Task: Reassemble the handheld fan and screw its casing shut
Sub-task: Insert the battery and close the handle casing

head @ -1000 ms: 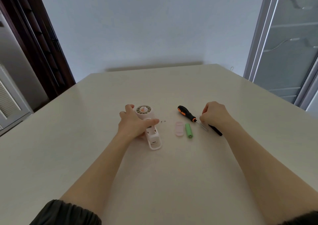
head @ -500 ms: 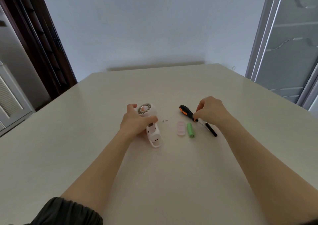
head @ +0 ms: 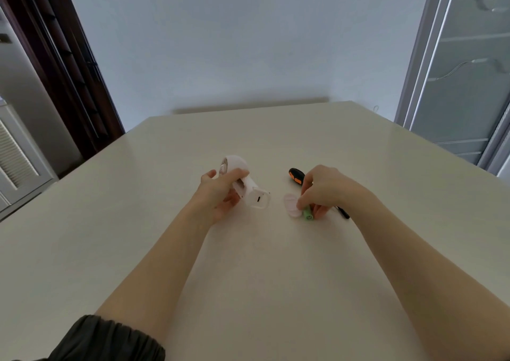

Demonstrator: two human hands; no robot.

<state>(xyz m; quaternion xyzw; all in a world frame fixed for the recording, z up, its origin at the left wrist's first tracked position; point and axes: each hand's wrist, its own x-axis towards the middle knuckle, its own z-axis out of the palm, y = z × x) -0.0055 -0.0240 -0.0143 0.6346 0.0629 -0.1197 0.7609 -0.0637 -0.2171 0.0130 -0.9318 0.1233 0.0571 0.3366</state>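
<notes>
Here, cream table (head: 276, 291), pale blue wall (head: 248, 43)

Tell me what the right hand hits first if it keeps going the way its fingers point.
The right hand already touches the green battery; just beyond, down-left, lies the pink cover, probably next, though depth is unclear.

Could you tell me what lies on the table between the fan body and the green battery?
In the head view, a pale pink cover piece lies flat between the fan body and the green battery, right beside the battery.
</notes>
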